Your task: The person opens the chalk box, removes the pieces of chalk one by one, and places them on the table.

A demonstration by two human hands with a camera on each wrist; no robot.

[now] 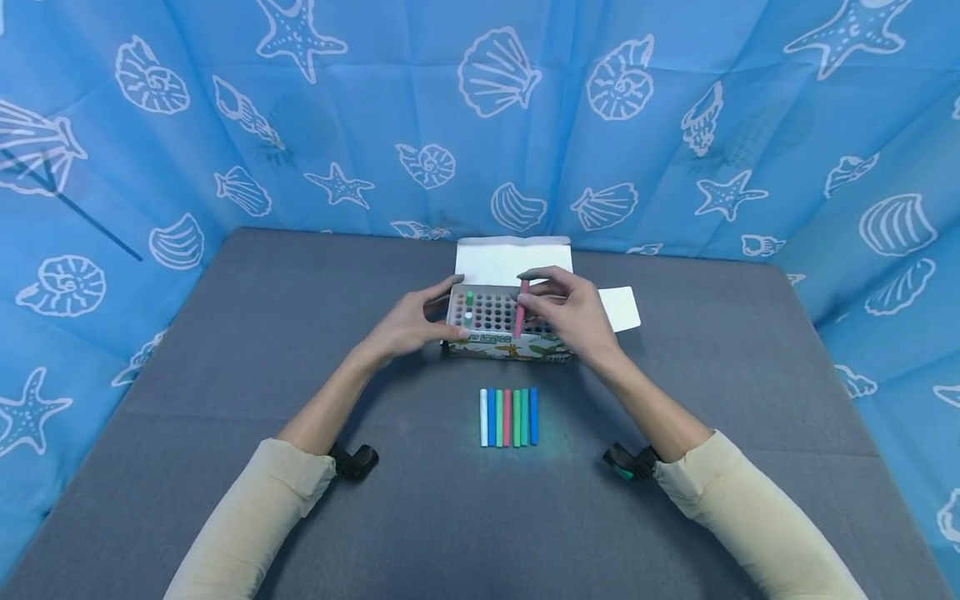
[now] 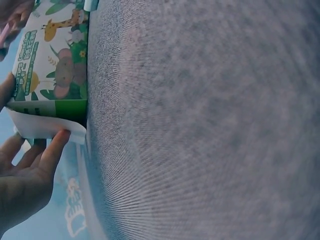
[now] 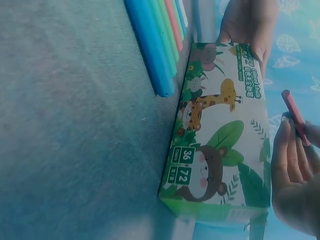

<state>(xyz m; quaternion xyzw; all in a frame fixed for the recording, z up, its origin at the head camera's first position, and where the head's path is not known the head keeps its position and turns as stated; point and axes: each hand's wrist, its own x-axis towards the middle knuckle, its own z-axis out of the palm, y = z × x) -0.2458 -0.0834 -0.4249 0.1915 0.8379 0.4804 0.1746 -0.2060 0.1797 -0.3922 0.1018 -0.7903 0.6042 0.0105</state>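
Observation:
A cardboard chalk box (image 1: pixel 510 349) printed with cartoon animals has its lid up, showing a top panel with rows of round holes. My left hand (image 1: pixel 408 321) holds the box's left end, thumb at the front top edge. In the left wrist view its fingers (image 2: pixel 52 150) press on the white side flap (image 2: pixel 42 126). Between thumb and fingers, my right hand (image 1: pixel 581 312) pinches a red chalk stick (image 1: pixel 519 321), tilted upright over the box's front edge. A green chalk (image 1: pixel 469 297) and a white chalk (image 1: pixel 468 318) poke up from holes at the left.
In front of the box, several chalk sticks lie side by side on the grey cloth, from a white chalk (image 1: pixel 483 418) to a blue chalk (image 1: pixel 534 417). The raised white lid (image 1: pixel 498 258) stands behind; a flap (image 1: pixel 619 309) sticks out right. A blue shell-patterned curtain (image 1: pixel 427 100) surrounds the table.

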